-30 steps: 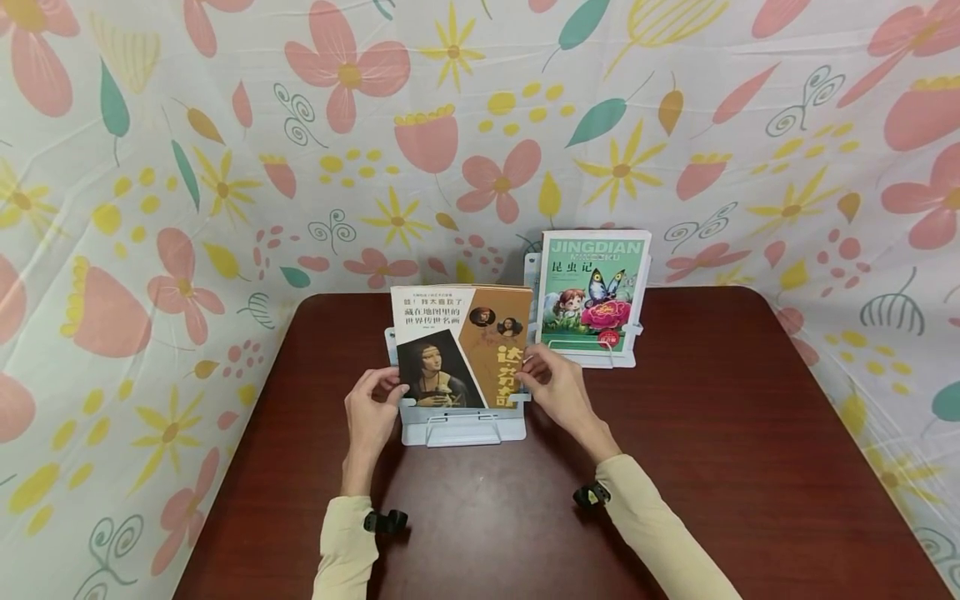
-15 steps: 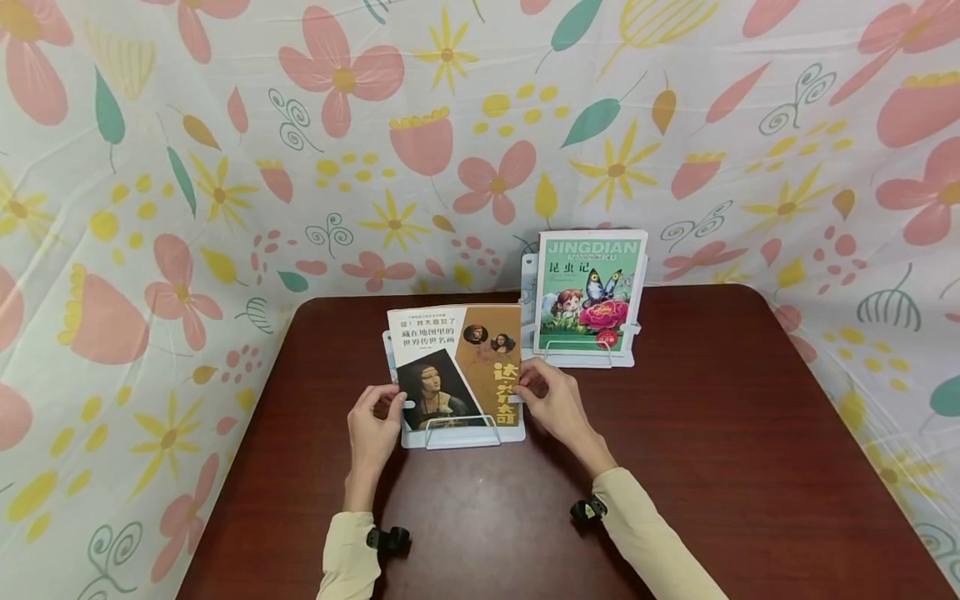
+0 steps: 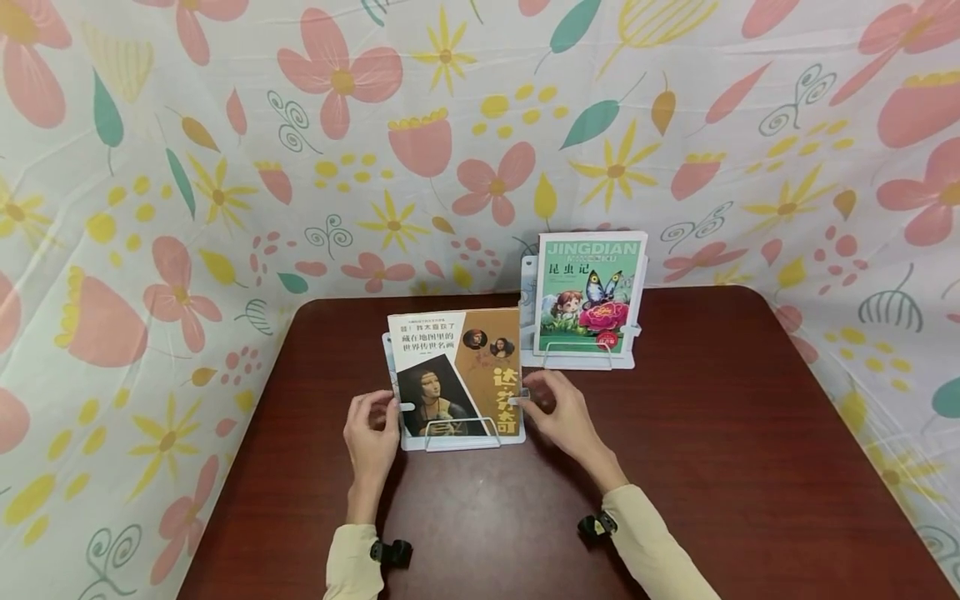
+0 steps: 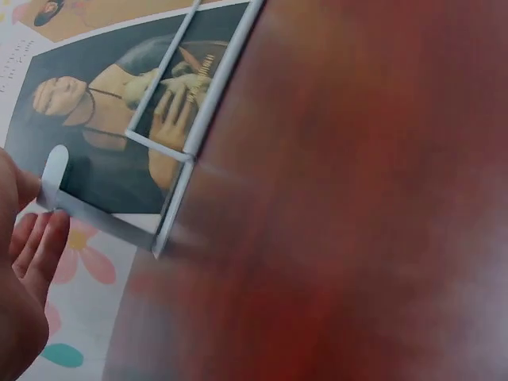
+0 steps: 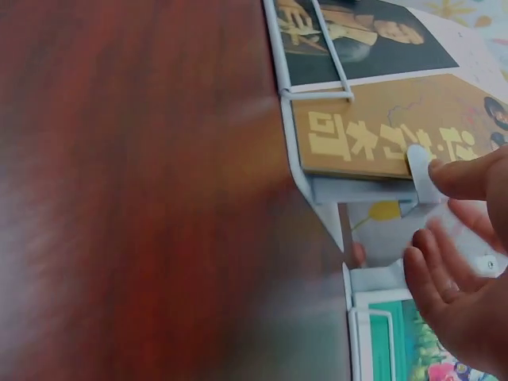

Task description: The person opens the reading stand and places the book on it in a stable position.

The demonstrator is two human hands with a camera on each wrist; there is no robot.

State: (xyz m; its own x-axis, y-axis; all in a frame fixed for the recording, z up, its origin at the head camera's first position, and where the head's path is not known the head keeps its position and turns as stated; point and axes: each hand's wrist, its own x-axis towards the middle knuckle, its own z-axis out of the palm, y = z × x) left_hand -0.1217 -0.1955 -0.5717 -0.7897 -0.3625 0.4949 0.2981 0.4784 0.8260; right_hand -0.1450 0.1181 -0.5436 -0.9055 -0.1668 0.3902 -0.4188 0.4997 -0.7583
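Note:
A book (image 3: 491,333) with a portrait on its brown and white cover leans on a white metal book stand (image 3: 516,437). Its lower edge sits behind the stand's wire front holder (image 3: 461,420). At the book's left edge, my left hand (image 3: 371,433) pinches the stand's side clip (image 4: 54,175) between thumb and finger. My right hand (image 3: 561,414) has its thumb and index finger at the opposite clip (image 5: 423,175), the other fingers loosely bent. Both clips lap over the front cover. The stand's back is mostly hidden by the book.
Behind and to the right, a green book (image 3: 592,292) with a butterfly cover rests on a second white stand (image 3: 529,292). Both stands are on a dark reddish wooden table (image 3: 480,517). A flower-patterned cloth (image 3: 480,125) hangs behind the table.
The portrait book has slid down onto the stand, its lower edge now behind the wire holder. Both hands went down with it, and their fingers have shifted from the book's edges to the side clips.

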